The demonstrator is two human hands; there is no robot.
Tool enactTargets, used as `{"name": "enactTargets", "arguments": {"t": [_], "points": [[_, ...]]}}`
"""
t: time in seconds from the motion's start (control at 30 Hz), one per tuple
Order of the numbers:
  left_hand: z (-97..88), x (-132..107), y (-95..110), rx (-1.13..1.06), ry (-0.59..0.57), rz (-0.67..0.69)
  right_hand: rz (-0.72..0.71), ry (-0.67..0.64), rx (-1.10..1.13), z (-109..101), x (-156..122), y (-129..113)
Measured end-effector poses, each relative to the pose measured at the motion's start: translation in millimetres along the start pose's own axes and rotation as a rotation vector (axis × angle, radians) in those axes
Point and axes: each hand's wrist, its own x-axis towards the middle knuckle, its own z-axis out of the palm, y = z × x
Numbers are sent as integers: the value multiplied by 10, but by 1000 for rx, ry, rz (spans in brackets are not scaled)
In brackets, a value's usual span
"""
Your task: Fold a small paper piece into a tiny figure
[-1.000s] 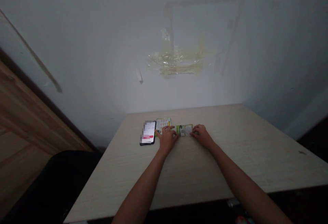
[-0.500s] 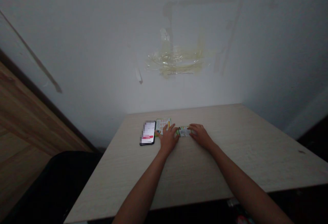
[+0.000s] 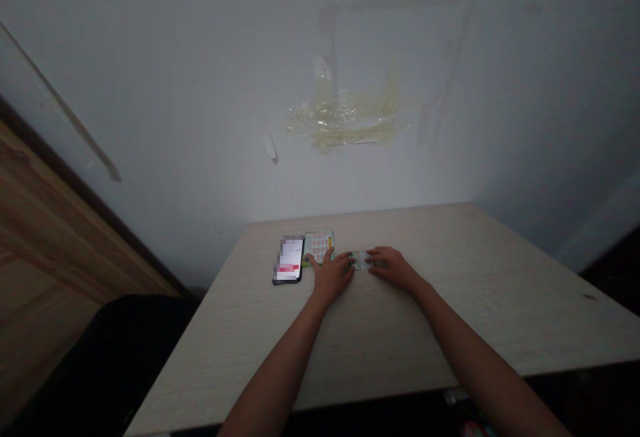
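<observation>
A small folded paper slip (image 3: 360,260), green and white, lies on the pale wood-grain table (image 3: 450,304) between my hands. My left hand (image 3: 331,277) has its fingertips on the slip's left end, and my right hand (image 3: 391,267) presses on its right end. Part of the slip is hidden under my fingers. Just left of my left hand lie a printed leaflet (image 3: 319,246) with green edges and a black smartphone (image 3: 289,260), its lit screen blurred out.
The table's far edge meets a white wall (image 3: 350,177) marked with old tape residue (image 3: 345,120). A wooden panel (image 3: 55,250) runs along the left, and a dark chair back (image 3: 110,357) sits at the lower left.
The paper slip has become narrower, and my hands have drawn closer together around it. The leaflet and phone stay in place.
</observation>
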Motion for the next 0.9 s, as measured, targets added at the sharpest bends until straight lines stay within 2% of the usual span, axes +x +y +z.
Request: {"name": "enactTargets", "arguments": {"t": [0.43, 0.9], "points": [[10, 11, -15, -37, 4, 3, -19, 8, 76, -42, -13, -97], [1, 8, -15, -25, 2, 26, -10, 7, 98, -5, -16, -43]]}}
